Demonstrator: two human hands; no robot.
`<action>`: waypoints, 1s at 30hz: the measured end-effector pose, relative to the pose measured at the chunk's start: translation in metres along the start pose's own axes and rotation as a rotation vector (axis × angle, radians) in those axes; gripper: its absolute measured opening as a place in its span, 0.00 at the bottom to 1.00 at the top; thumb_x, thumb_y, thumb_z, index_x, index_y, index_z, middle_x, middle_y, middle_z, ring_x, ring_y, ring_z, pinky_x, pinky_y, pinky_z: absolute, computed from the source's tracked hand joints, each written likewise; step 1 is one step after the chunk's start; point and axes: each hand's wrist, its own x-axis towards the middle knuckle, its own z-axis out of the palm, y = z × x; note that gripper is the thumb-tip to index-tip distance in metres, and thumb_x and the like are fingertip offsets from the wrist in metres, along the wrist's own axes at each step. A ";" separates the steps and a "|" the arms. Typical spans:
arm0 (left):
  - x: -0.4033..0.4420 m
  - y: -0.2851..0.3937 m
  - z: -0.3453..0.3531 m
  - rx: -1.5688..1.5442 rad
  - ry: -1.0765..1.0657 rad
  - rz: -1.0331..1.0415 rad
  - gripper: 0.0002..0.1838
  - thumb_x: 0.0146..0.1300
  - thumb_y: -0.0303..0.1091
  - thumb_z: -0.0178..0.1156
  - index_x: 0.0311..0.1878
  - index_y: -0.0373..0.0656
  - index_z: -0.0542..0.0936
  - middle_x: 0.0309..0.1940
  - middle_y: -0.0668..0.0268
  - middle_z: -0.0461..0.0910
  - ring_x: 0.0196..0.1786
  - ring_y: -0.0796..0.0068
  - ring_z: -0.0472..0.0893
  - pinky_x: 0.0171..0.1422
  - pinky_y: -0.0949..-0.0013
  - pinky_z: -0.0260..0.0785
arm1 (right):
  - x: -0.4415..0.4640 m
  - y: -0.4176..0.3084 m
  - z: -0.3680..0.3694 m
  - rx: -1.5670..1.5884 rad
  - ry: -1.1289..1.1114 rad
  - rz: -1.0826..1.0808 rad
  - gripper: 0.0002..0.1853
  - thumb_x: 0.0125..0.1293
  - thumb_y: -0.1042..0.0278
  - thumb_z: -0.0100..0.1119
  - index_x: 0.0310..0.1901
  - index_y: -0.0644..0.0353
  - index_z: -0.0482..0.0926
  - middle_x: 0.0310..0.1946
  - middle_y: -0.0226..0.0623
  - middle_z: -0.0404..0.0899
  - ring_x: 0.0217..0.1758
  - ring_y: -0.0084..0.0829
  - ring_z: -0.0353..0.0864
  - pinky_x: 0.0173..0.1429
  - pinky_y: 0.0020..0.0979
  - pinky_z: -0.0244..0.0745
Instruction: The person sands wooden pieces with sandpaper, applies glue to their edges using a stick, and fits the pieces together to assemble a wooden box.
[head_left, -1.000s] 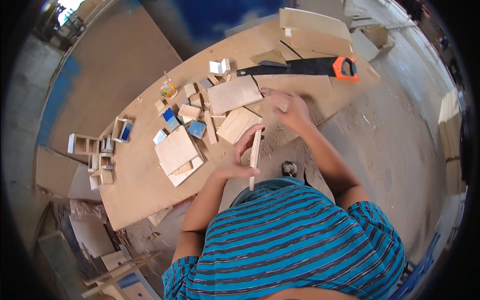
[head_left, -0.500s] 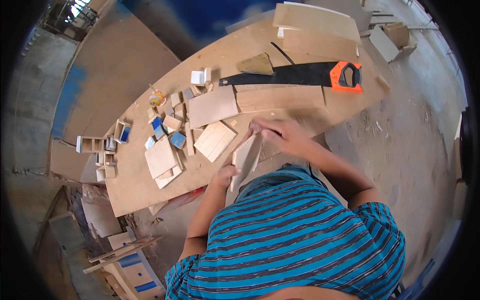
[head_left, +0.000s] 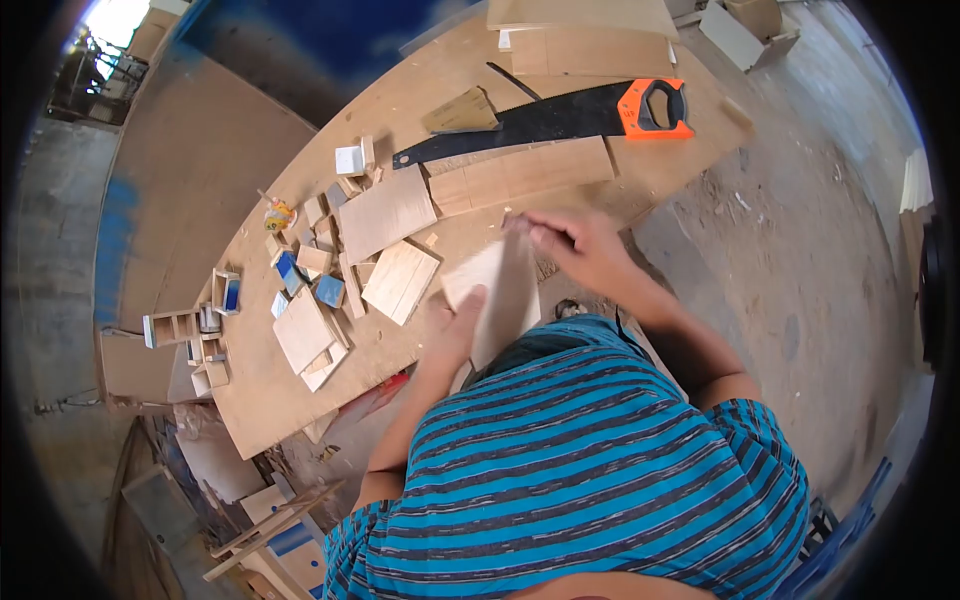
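My left hand [head_left: 455, 325] is closed around the left side of a thin wooden board [head_left: 512, 295], held tilted close in front of my striped shirt. A paler wood face [head_left: 474, 272] shows just left of it; I cannot tell whether it belongs to a second board. My right hand [head_left: 585, 250] is at the board's far upper end, its thumb and fingers pinching a small brownish piece [head_left: 516, 223] against the edge. Blur hides what kind of piece it is. Left of my hands, a square wooden board [head_left: 401, 282] lies on the workbench [head_left: 390, 350].
A handsaw [head_left: 560, 118] with an orange handle lies across the bench beyond a long plank [head_left: 525, 175]. Wood offcuts, some blue-painted [head_left: 330, 291], cluster at left near a small yellow bottle [head_left: 279, 213]. Small wooden boxes [head_left: 178, 328] stand at the left edge. Larger panels [head_left: 590, 52] lie at the back.
The board has turned, showing more of its broad face. My right hand stays at its upper end. The bench and its contents have shifted left and mostly upward in view as my head moved.
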 end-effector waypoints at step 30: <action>0.127 0.012 0.080 1.040 -0.083 0.873 0.14 0.58 0.28 0.56 0.48 0.39 0.80 0.50 0.58 0.78 0.54 0.56 0.75 0.57 0.57 0.69 | -0.013 0.043 -0.111 0.394 0.181 0.695 0.19 0.58 0.60 0.66 0.45 0.66 0.79 0.34 0.39 0.81 0.35 0.27 0.80 0.30 0.30 0.78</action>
